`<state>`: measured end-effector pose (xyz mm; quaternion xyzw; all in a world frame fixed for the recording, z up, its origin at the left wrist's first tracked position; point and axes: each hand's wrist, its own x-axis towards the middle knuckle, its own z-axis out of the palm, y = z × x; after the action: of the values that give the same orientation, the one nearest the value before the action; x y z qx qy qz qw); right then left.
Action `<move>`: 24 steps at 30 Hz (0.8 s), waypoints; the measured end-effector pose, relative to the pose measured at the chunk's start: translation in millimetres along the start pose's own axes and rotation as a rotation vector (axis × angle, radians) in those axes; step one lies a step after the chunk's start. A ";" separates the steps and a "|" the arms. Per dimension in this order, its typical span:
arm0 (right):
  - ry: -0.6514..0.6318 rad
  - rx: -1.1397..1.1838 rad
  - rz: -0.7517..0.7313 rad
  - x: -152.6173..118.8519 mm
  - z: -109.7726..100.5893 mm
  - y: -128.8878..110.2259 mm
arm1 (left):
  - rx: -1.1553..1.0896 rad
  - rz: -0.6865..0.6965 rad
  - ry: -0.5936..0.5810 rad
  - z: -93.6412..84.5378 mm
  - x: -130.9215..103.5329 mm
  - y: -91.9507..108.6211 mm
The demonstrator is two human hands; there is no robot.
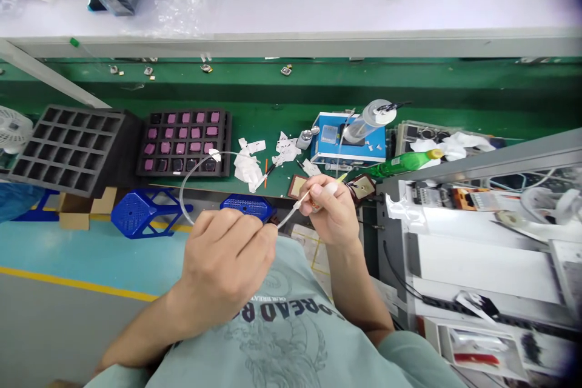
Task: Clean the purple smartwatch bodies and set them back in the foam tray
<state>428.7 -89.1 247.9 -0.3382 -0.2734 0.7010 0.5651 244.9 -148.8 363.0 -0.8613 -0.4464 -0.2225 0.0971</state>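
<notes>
My left hand (230, 254) is closed around a thin clear flexible tube (182, 189), which loops up past the foam tray and comes out again between my two hands. At that end a white tip (296, 205) meets the fingers of my right hand (331, 209). My right hand is closed on a small white rounded piece (328, 189), mostly covered by the fingers; a thin yellow tip (342, 177) sticks out above it. Just past my hands is a blue boxy machine (350, 156) with a clear cylinder (370, 122) leaning on it.
A black foam tray (140, 154) holds pink and dark small pieces; a grid foam tray (68, 148) lies left of it. Crumpled tissues (248, 170), a small bottle (304, 139) and a green bottle (404, 163) lie on the bench. A blue stool (136, 212) stands below.
</notes>
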 end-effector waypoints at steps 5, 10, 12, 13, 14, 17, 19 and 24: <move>0.005 -0.009 0.007 -0.2 -0.3 0.9 | 0.061 0.060 0.017 -1.2 0.0 6.5; 0.017 -0.014 0.007 -1.2 0.2 0.0 | 0.091 0.088 0.044 0.3 -2.2 10.0; 0.023 -0.021 0.014 -1.5 0.3 -0.4 | 0.097 0.105 0.043 0.1 -2.5 10.6; 0.026 -0.023 0.017 -1.6 0.4 -0.6 | 0.099 0.110 0.042 -0.1 -2.4 10.7; 0.028 -0.023 0.018 -1.8 0.5 -0.8 | 0.098 0.109 0.041 -0.4 -2.3 10.7; 0.025 0.002 0.018 -2.2 1.1 -0.8 | 0.079 0.085 0.030 -0.9 -1.7 9.1; 0.020 0.029 0.016 -2.1 1.2 0.3 | 0.048 0.047 0.019 -1.1 -1.8 6.1; -0.023 -0.005 0.032 -2.0 -0.2 6.0 | -0.056 -0.067 0.041 -1.8 -5.5 -8.3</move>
<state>425.5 -92.3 243.6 -0.3361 -0.2763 0.7132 0.5496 234.9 -148.7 361.8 -0.8435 -0.4665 -0.2556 0.0747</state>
